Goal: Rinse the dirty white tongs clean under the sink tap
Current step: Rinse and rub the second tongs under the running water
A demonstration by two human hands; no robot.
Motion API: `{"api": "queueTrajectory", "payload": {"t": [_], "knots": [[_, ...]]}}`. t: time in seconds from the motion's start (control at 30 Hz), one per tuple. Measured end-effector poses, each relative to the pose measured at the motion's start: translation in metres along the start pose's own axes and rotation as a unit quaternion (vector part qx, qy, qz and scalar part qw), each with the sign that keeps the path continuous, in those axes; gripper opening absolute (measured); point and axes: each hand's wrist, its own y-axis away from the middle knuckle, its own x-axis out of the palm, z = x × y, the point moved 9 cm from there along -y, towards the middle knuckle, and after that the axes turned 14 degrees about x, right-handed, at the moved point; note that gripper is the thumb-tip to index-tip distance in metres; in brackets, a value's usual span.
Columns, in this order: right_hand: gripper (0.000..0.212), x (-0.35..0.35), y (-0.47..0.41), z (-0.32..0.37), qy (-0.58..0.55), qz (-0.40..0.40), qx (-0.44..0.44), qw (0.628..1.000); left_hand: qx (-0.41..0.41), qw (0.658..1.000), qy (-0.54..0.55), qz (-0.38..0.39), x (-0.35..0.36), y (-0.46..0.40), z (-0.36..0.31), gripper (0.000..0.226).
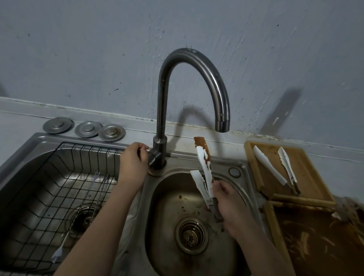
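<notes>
White tongs [203, 164] smeared with brown sauce point up and away over the right sink basin [166, 243], below and left of the tap spout [222, 124]. My right hand [234, 209] grips them by their metal handle end. My left hand [133, 162] is closed on the tap lever at the base of the curved steel tap [162, 104]. No water is visible at the spout.
A second pair of white tongs [278, 167] lies on a wooden board [312, 179] at the right. A tray [325, 251] covered in brown sauce sits nearer. The left basin holds a black wire rack [44, 191] with utensils. Three metal sink plugs [84, 128] rest behind it.
</notes>
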Motion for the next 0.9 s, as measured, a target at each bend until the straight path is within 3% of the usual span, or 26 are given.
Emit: {"api": "queueTrajectory", "payload": {"t": [0.33,0.43,0.5,0.57,0.6,0.7,0.9], "knots": [[0.025,-0.005,-0.002,0.004,-0.019,0.003,-0.017,1.000,-0.022,0.998,-0.038,0.035,0.002,0.006,-0.002,0.028],[0.025,0.000,-0.001,0.003,-0.016,0.012,-0.019,1.000,0.028,0.998,-0.065,-0.002,-0.002,0.027,-0.031,0.039],[0.026,0.005,-0.001,0.001,-0.020,0.022,-0.013,0.999,0.085,0.996,-0.041,-0.010,0.004,0.049,-0.057,0.032],[0.025,0.013,-0.001,-0.002,-0.025,0.035,-0.004,0.999,0.110,0.992,0.017,0.065,0.029,0.072,-0.070,0.019],[0.022,0.018,0.000,-0.003,-0.032,0.047,0.001,0.998,0.084,0.987,0.068,0.115,0.043,0.083,-0.071,0.017],[0.014,0.028,-0.002,-0.008,-0.028,0.074,0.003,0.997,-0.075,0.947,0.209,0.234,0.078,0.113,-0.067,0.022],[0.017,0.031,-0.003,-0.016,-0.053,0.069,0.022,0.996,-0.105,0.917,0.261,0.282,0.087,0.123,-0.060,0.019]]}}
